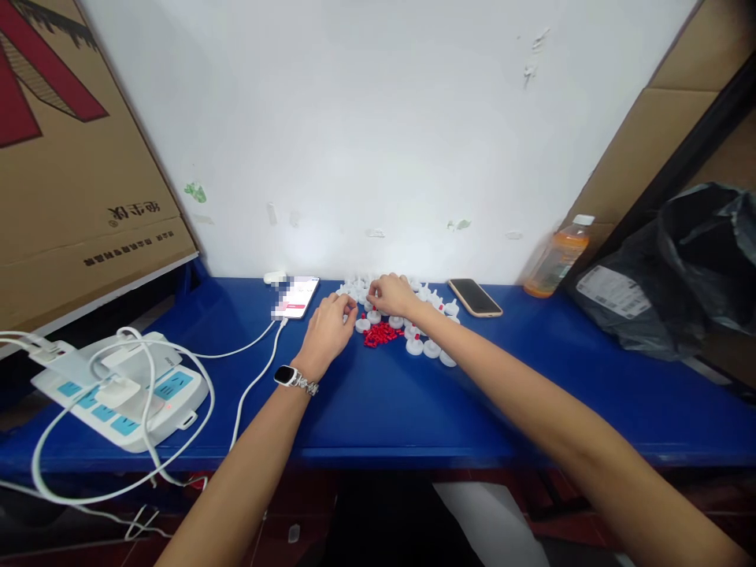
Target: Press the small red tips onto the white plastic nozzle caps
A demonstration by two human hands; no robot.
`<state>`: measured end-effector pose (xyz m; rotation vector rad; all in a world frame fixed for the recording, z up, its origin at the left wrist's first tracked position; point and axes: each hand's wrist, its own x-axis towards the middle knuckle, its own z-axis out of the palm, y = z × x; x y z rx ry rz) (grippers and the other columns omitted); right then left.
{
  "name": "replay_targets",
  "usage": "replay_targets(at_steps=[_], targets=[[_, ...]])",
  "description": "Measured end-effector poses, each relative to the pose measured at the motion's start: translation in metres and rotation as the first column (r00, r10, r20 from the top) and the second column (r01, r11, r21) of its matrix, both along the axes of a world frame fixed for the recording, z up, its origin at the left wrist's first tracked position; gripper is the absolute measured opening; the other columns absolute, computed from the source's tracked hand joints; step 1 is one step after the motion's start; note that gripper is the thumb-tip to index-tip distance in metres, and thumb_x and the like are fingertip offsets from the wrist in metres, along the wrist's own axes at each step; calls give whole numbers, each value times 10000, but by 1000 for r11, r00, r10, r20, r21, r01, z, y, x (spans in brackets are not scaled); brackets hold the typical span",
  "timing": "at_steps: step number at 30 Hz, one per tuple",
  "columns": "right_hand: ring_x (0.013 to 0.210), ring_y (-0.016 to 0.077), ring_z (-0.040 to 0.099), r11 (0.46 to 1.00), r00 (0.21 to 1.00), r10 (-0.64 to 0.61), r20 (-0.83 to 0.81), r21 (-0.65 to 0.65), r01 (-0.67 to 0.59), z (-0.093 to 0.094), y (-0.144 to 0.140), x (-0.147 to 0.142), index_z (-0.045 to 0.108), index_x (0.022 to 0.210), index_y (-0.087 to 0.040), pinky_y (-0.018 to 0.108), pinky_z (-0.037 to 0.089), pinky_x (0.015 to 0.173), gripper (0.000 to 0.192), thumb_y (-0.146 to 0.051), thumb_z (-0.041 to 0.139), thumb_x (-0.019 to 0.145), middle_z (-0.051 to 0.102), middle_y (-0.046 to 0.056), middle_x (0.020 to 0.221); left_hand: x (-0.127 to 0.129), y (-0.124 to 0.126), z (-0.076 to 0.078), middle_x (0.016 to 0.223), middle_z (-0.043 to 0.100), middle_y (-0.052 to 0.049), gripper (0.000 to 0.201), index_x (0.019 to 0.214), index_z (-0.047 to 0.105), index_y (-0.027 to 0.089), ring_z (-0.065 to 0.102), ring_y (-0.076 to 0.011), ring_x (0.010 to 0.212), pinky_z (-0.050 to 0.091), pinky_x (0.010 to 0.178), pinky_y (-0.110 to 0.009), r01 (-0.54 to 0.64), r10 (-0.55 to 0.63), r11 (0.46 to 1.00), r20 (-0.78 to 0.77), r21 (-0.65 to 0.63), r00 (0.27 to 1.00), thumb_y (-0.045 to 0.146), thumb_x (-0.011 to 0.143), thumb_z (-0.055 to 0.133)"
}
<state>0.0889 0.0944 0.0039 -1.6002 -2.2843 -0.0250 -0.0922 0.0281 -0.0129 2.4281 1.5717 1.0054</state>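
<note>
1. Red tips [383, 335] heaped on the blue table [366, 417].
2. White nozzle caps [414, 346] beyond and right of them.
3. Left hand [328, 326] left of them, right hand [392, 294] beyond; fingers narrow, I can't tell holding what.

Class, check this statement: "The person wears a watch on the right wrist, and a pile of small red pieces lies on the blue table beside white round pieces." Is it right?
Not quite: the head view shows the watch on the left wrist, not the right. The small red pieces do lie on the blue table beside white round pieces.
</note>
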Motion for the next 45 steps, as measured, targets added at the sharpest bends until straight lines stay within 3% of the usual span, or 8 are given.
replay_targets(at_steps=[5,9,13,16,20,30,37,45], targets=[[943,247,574,995,984,25,-177,98,-7,10,-14,5,722,847,-187,383,371,873,208,-308,562,899,706,72,872,1,-5,3,1082,595,-91,205,1071,615,199,572,-258,1050,484,919,-406,7,-9,996,15,86,1000,340,966,510],[727,167,566,991,838,124,-532,112,-75,14,-49,7,705,788,-179,298,394,712,236,-371,607,885,690,25,765,6,-11,6,1204,603,-96,365,1239,551,198,544,-270,1112,464,967,-424,68,-73,986,29,152,997,410,942,561],[671,156,551,989,751,141,-645,60,-135,8,-77,13,715,783,-179,289,380,654,311,-430,579,906,695,19,741,11,-16,8,1080,666,-81,365,1222,592,216,578,-277,1057,471,921,-425,129,-128,990,-26,61,991,449,944,554],[769,185,572,991,849,130,-511,94,-95,1,-86,27,715,829,-189,321,382,754,307,-400,524,944,699,35,789,12,-17,6,1028,671,-84,378,1233,600,217,606,-268,1008,482,892,-418,174,-175,984,-52,-28,983,469,978,482],[944,245,530,987,987,94,-133,143,-75,-4,-91,44,711,852,-212,401,315,884,215,-386,597,904,665,63,877,12,-14,1,1147,657,-93,416,1286,560,221,605,-263,1051,476,943,-433,215,-217,976,-47,-46,975,486,993,429],[993,270,480,997,988,66,139,29,-71,-7,-84,29,709,909,-193,414,282,884,175,-330,601,911,620,101,973,16,-12,-2,1051,657,-95,421,1258,584,205,611,-259,998,492,923,-427,218,-223,974,-79,-65,972,488,987,429],[950,216,554,997,966,72,-250,43,-63,-5,-83,37,693,912,-211,385,295,900,122,-262,583,908,696,29,885,15,-13,-3,1112,654,-97,441,1265,573,209,612,-263,1052,478,962,-449,214,-217,975,-55,-62,975,515,990,416],[726,157,651,994,767,68,-638,-26,-110,2,-86,39,682,845,-179,290,453,730,63,-211,644,808,720,20,782,14,-14,-2,1082,648,-93,433,1246,580,210,622,-251,1016,496,938,-428,238,-240,970,-32,-55,970,521,982,434]])
